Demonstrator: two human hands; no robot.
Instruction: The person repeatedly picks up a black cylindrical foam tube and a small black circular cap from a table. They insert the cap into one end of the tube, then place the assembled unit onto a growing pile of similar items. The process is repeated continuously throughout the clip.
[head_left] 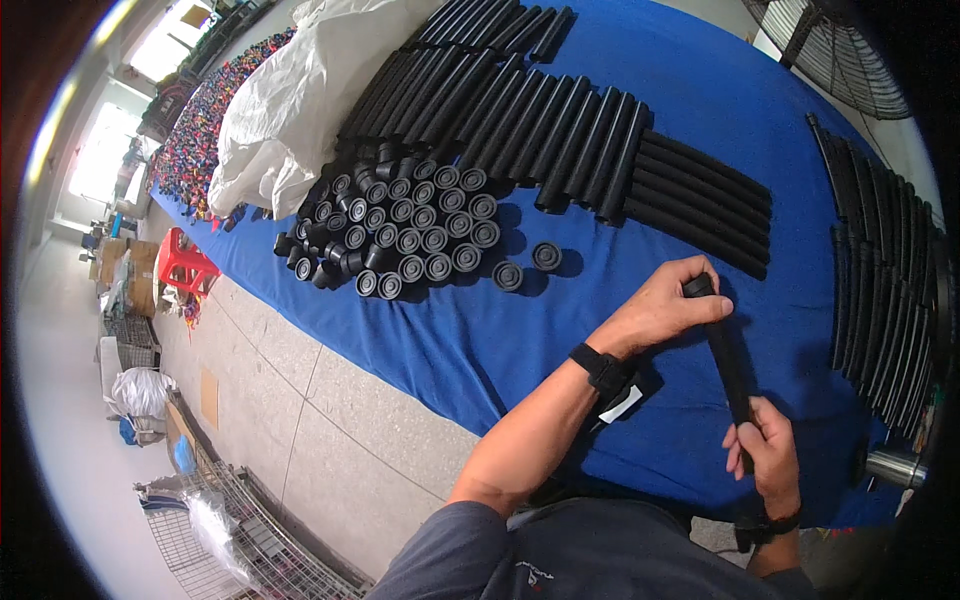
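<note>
Blue-draped table (690, 80) beneath, the left hand (670, 305) clasps a black tube (727, 365) by its far end, the right hand (768, 440) its near end. A loosened grip could drop it; a leftward swing might scatter the caps (433, 239).

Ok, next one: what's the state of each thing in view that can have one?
Left hand: closed on the held tube's far end
Right hand: closed on its near end
Held tube: off the cloth, slanted
Caps: mostly clustered, two apart; some tipped over
Other tubes: lying in rows
Cloth: spread, wrinkled
White sheet: crumpled
Fan: on or off, cannot tell
</note>
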